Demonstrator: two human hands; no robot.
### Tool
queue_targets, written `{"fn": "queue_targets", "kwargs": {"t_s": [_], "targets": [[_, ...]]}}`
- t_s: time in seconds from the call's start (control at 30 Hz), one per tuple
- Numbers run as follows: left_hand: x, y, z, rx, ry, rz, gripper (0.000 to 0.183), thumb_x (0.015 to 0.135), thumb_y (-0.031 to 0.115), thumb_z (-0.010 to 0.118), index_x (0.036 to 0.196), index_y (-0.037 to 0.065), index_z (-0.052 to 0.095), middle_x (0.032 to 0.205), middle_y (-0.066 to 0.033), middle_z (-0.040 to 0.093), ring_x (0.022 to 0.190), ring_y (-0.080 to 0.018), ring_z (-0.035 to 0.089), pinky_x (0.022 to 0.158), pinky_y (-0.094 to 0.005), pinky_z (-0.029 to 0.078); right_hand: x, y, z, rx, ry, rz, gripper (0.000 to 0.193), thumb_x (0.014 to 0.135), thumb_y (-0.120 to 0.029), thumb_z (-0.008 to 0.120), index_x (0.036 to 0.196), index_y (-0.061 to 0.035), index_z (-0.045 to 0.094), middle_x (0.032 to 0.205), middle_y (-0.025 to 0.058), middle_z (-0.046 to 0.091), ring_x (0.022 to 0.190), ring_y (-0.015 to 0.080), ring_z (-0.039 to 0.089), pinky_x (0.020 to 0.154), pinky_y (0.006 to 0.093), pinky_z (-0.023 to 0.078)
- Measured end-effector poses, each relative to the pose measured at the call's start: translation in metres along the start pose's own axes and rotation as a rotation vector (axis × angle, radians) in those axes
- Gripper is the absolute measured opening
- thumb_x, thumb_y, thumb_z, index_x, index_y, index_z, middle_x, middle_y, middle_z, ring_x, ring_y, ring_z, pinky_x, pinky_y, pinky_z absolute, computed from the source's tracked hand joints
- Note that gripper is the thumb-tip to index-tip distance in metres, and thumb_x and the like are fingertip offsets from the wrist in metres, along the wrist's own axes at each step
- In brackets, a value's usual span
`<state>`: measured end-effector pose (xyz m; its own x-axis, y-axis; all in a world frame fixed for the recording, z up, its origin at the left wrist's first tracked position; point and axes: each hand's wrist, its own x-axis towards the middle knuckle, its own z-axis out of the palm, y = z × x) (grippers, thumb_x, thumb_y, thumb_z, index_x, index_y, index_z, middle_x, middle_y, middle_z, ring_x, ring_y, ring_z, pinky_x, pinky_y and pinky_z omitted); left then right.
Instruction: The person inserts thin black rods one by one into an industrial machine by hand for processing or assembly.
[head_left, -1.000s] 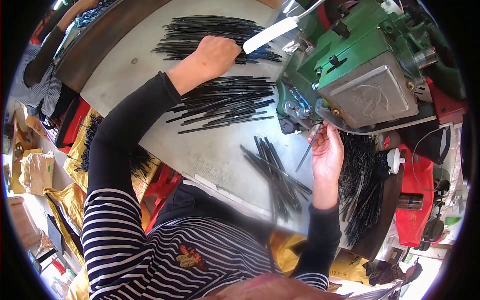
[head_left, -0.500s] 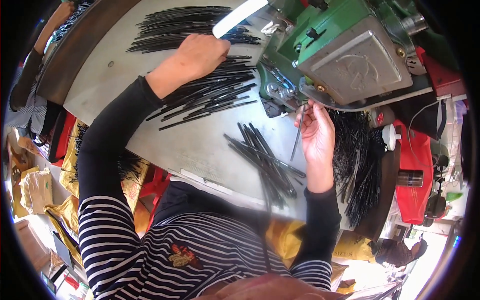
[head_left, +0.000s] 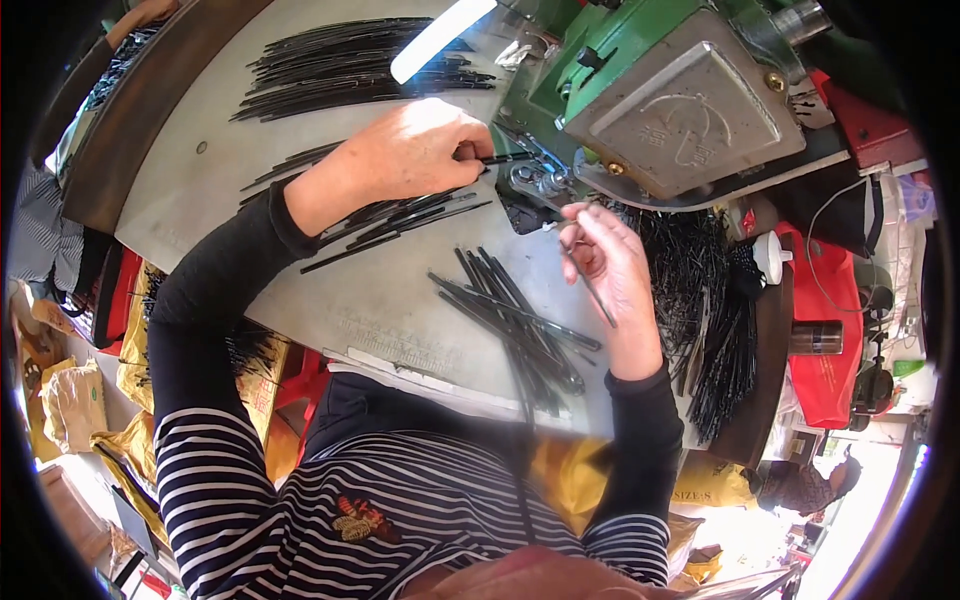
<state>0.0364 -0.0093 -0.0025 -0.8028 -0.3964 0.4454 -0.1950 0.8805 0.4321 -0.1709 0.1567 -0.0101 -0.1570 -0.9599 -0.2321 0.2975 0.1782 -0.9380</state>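
Beside the machine [head_left: 690, 120], the left hand [head_left: 425, 150] clamps its fingers on a thin black rod [head_left: 510, 157]; the right hand [head_left: 615, 265] pinches a slender dark rod [head_left: 594, 290] with fingertips.

Clocked from the middle of the head view, the surface [head_left: 180, 205] carries a far stack of rods [head_left: 330, 68] at 11 o'clock, a nearer stack [head_left: 380, 236] at 10, partly under the left hand [head_left: 410, 150], and a loose bunch [head_left: 525, 315] towards 5. The machine [head_left: 685, 115] stands between 1 and 2; the right hand [head_left: 612, 265] is between bunch and 3-o'clock pile [head_left: 715, 335].
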Motion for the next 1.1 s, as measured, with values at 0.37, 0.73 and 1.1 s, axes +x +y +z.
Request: {"fn": "queue_targets", "kwargs": {"t_s": [0.37,0.73,1.1], "targets": [[0.007,0.014,0.006,-0.294,-0.148,-0.164,0.026,0.072,0.018,0.068,0.089,-0.001,0.063,0.071,-0.0101,0.061,0.061,-0.0186,0.056,0.058,-0.0287,0.045,-0.001,-0.001,0.019,-0.313,-0.09,0.059,0.03,0.091,-0.025,0.052,0.104,0.0014,0.056,0.073,0.0065,0.06,0.048,0.0095,0.053,0.046,0.0195,0.042],[0.004,0.025,0.003,-0.297,-0.138,-0.183,0.026,0.071,0.016,0.069,0.09,-0.001,0.063,0.071,-0.0097,0.06,0.06,-0.0173,0.054,0.057,-0.0283,0.044,0.001,-0.002,0.021,-0.328,-0.076,0.019,0.028,0.093,-0.023,0.049,0.105,0.0015,0.056,0.074,0.0059,0.059,0.047,0.0084,0.054,0.044,0.0178,0.042],[0.003,0.028,0.004,-0.278,-0.092,-0.169,0.025,0.072,0.015,0.068,0.091,0.0,0.063,0.071,-0.0085,0.059,0.057,-0.017,0.052,0.055,-0.0277,0.043,-0.001,-0.003,0.023,-0.309,-0.035,-0.019,0.029,0.092,-0.023,0.049,0.105,0.0024,0.056,0.071,0.0077,0.059,0.046,0.009,0.052,0.044,0.0181,0.041]]}}
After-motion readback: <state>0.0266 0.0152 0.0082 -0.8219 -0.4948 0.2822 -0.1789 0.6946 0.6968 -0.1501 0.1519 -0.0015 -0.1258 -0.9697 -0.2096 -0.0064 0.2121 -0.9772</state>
